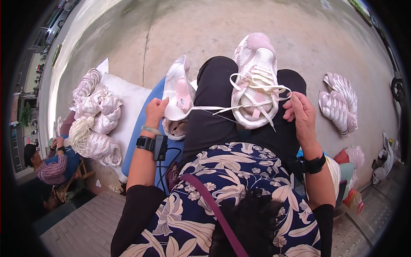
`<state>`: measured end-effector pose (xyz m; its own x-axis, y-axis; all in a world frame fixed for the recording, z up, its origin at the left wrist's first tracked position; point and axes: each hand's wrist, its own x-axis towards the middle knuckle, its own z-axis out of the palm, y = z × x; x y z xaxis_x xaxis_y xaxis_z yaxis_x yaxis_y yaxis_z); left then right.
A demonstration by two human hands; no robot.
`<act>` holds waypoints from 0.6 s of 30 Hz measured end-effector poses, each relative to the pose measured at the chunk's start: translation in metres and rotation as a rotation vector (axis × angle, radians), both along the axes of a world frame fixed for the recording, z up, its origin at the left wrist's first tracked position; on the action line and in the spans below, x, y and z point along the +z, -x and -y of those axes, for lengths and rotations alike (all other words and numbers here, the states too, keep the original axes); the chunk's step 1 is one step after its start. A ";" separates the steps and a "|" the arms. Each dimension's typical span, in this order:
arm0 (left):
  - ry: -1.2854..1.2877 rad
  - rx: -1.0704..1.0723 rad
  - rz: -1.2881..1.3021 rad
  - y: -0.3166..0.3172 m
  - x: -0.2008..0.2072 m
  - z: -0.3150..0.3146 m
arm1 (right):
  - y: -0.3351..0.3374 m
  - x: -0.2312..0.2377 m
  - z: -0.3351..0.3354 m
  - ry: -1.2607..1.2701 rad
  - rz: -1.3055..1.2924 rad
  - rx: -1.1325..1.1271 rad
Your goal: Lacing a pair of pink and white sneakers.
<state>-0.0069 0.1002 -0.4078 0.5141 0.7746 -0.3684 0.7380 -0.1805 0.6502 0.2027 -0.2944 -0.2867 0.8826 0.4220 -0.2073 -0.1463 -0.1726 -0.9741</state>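
On my lap, between my knees, rests a white and pale pink sneaker [255, 60], its toe pointing away from me. A white shoelace [216, 108] loops loosely over its tongue. One length stretches left in a nearly straight line toward my left hand [156, 112], whose fingers are closed on it; against the white shoe behind, the lace's end is hard to see. My right hand [301, 112] pinches the other lace end at the sneaker's right side. Next to my left fingers stands another white and pink shoe [177, 92], with a further shoe [174, 128] partly hidden below it.
A blue surface [145, 115] lies beside my left leg. Bundles of pale pink shoe parts [100, 115] are heaped on a white sheet [128, 94] at left. More bundles [339, 105] lie on the concrete at right. Another person [53, 165] sits at far left; bags [353, 199] stand at right.
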 end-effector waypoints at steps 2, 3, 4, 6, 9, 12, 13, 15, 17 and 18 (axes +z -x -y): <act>0.057 0.107 0.033 0.001 -0.002 0.001 | -0.001 0.000 -0.005 0.020 -0.026 0.008; 0.104 0.222 0.065 0.002 -0.002 0.001 | 0.000 -0.001 -0.007 0.007 -0.022 0.044; 0.108 0.222 0.064 0.002 -0.003 0.001 | 0.001 -0.002 -0.010 -0.007 -0.020 0.082; 0.490 0.261 0.163 0.004 0.001 0.000 | 0.007 -0.006 -0.016 -0.071 -0.042 0.088; 0.636 0.157 0.013 0.002 0.010 0.012 | 0.010 -0.014 -0.018 0.066 0.168 0.131; 0.710 0.138 0.104 0.007 -0.007 0.007 | 0.017 -0.015 -0.025 0.356 0.473 0.152; 0.705 0.215 0.243 0.004 -0.006 0.016 | 0.013 -0.018 -0.021 0.428 0.556 0.187; 0.692 0.300 0.385 0.004 0.004 0.019 | 0.004 -0.031 -0.016 0.375 0.556 0.178; 0.514 0.352 0.525 -0.001 0.028 0.018 | 0.002 -0.035 -0.018 0.294 0.549 0.142; 0.514 0.360 0.524 -0.005 0.048 0.019 | -0.001 -0.035 -0.018 0.294 0.548 0.149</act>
<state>-0.0019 0.0809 -0.3602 0.4701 0.7247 -0.5038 0.2711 0.4246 0.8638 0.2032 -0.2761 -0.3219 0.8295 0.5428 0.1316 0.4060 -0.4243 -0.8094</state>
